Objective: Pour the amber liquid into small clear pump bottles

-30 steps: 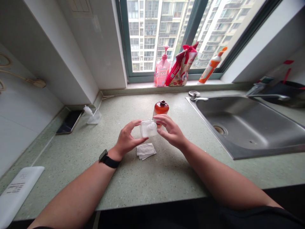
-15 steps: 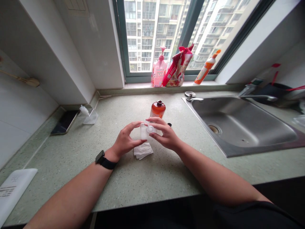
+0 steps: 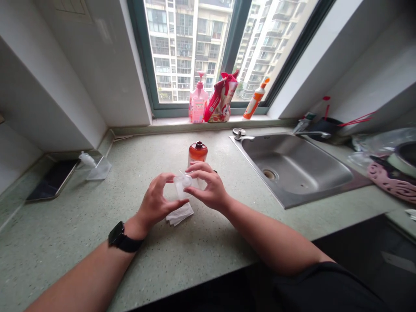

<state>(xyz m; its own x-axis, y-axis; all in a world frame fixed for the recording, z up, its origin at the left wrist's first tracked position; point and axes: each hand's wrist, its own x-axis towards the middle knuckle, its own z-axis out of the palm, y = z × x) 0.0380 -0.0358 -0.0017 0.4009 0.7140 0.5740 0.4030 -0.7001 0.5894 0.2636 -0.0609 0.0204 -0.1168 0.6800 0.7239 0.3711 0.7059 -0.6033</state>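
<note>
Above the green speckled bench (image 3: 201,242), I have both hands raised around a small clear plastic piece (image 3: 183,184): my left hand (image 3: 156,203) pinches its near side with thumb and curled fingers, and my right hand (image 3: 208,188) closes fingers over its top and far side. Just behind it stands an open amber bottle (image 3: 197,152), and a folded white tissue (image 3: 180,214) lies on the bench beneath my hands, with the steel sink (image 3: 292,167) off to the right.

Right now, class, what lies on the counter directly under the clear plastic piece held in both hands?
Under the clear plastic piece lies folded white paper, partly covered by the left hand. Behind stands an amber bottle, its base hidden by the right hand.
</note>
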